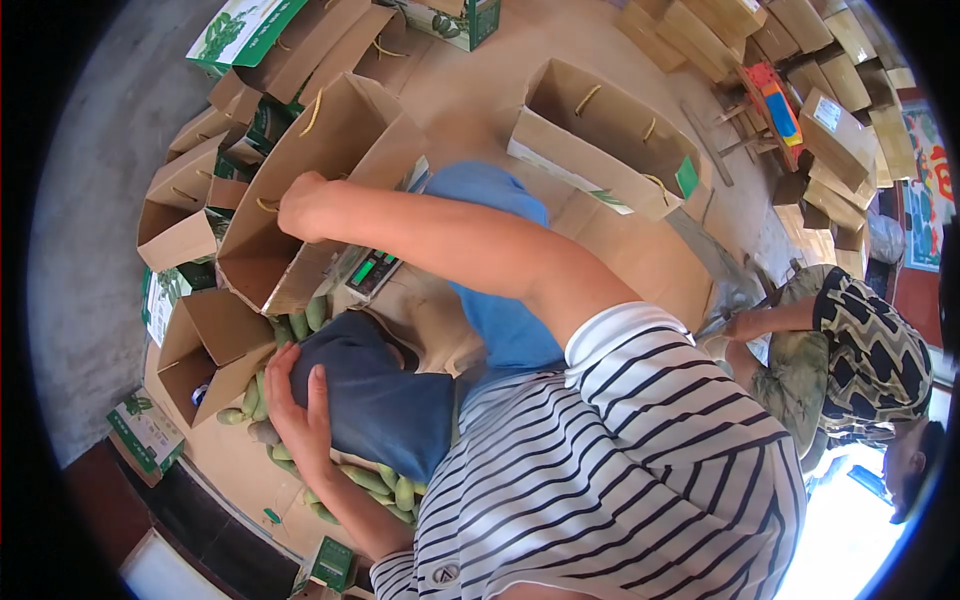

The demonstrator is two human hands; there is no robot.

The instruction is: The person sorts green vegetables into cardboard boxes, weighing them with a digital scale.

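Note:
My right hand (305, 207) is closed at the near edge of a tall open cardboard box (345, 125), beside its yellow rope handle; the fingertips are hidden, so what they grip does not show. My left hand (300, 405) has its fingers apart, beside my dark trouser leg and above green vegetables (255, 395) on the floor. Below the tall box is a scale (372, 275) with a green lit display. A smaller open box (215, 350) stands left of my left hand.
Another open box (600, 135) with rope handles stands ahead. More open boxes (180, 215) line the left side. Stacked closed cartons (840, 140) and a red stool (772, 105) are at the upper right. A person (870, 350) crouches at the right.

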